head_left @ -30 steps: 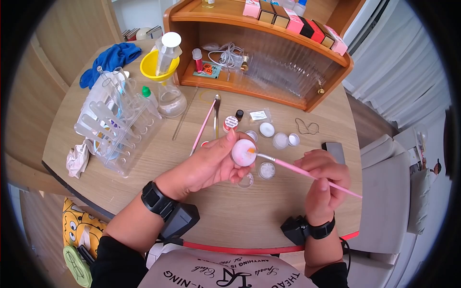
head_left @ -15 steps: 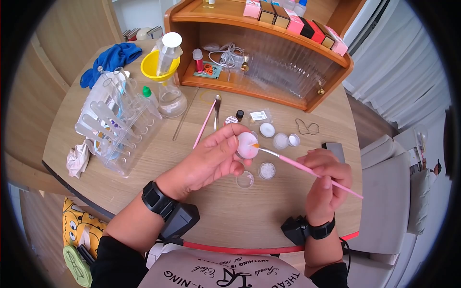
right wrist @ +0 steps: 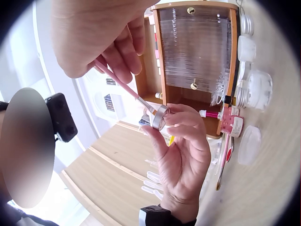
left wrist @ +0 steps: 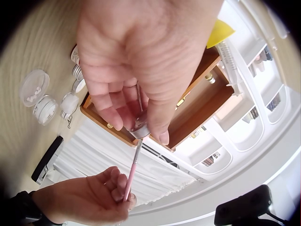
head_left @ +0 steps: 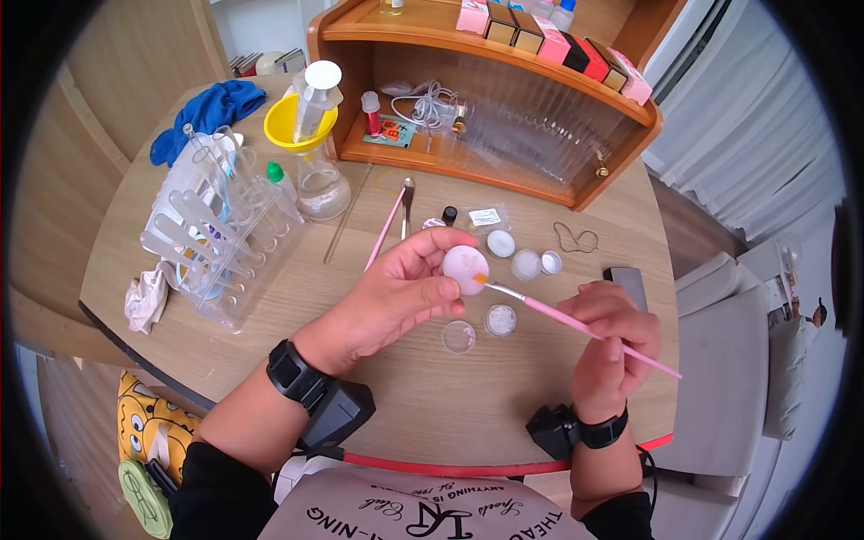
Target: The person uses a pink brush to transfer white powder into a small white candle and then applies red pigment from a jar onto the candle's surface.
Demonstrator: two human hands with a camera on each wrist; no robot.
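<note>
In the head view, the left hand [head_left: 396, 292] pinches a small round tin [head_left: 465, 268] by its rim, its pale pink face turned up. The right hand [head_left: 616, 337] grips a pink-handled brush [head_left: 565, 319], whose orange tip touches the pale face near its lower right edge. The right wrist view shows the silver side of the tin [right wrist: 161, 117] between the left thumb and fingers, with the brush [right wrist: 123, 85] meeting it. Below the tin on the table are a clear dish with pink bits [head_left: 459, 337] and a jar of white pieces [head_left: 500, 319].
Small white jars [head_left: 526, 264], a white lid [head_left: 500, 243] and a second pink brush [head_left: 387, 227] lie behind the hands. To the left stand a test tube rack [head_left: 236, 297] and a flask [head_left: 322, 193] with a yellow funnel. A wooden cabinet [head_left: 540, 184] stands at the back.
The left hand has tilted and shifted the tin slightly, and its thumb now lies lower on the rim. The brush tip has moved from the middle of the pale face toward its lower right edge.
</note>
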